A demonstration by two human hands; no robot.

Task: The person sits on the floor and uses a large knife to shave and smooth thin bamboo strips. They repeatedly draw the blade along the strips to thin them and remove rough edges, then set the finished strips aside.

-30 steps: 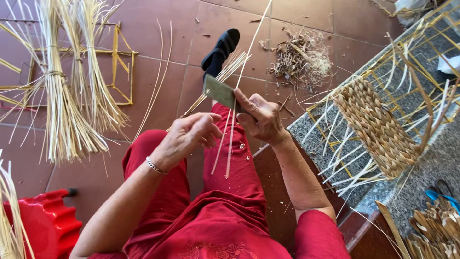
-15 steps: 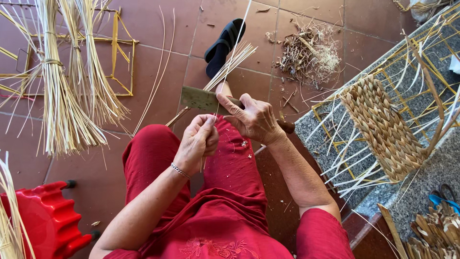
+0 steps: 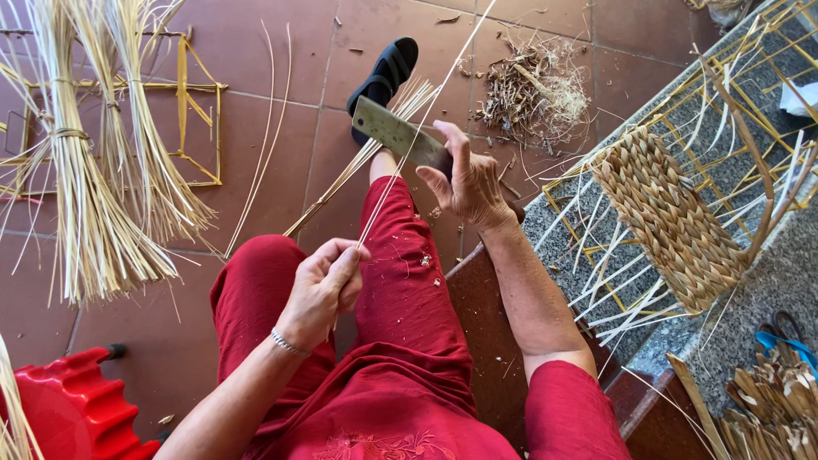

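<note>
- Terracotta floor tiles (image 3: pixel 281 51) fill the view, and the person sits above them in red trousers (image 3: pixel 400 341).
- Big bundles of pale straw (image 3: pixel 94 187) hang at the left, tied partway up, in front of a yellow wire frame (image 3: pixel 200 111).
- On the right, a speckled stone desk (image 3: pixel 767 281) carries a half-woven basket (image 3: pixel 673 221), its braided brown panel sitting on yellow wire with loose pale strips sticking out.
- A heap of brown shavings (image 3: pixel 532 85) lies on the tiles, up near the top.
- A red plastic stool (image 3: pixel 68 409) shows at the lower left corner.
- A black sandal (image 3: pixel 388 72) sits on the outstretched foot.
- Right hand (image 3: pixel 469 183) grips the handle of a flat cleaver (image 3: pixel 396 136), fingers wrapped tight, thumb laid along it, blade pointing left.
- Left hand (image 3: pixel 324 285) is closed just above the knee, fingers pressed together and pinching the lower end of a thin straw strip (image 3: pixel 417 128).
- That strip runs up and to the right, crossing the cleaver blade and touching it, then carries on to the top edge.
- Blue-handled scissors (image 3: pixel 784 336) lie on the desk at the far right.
</note>
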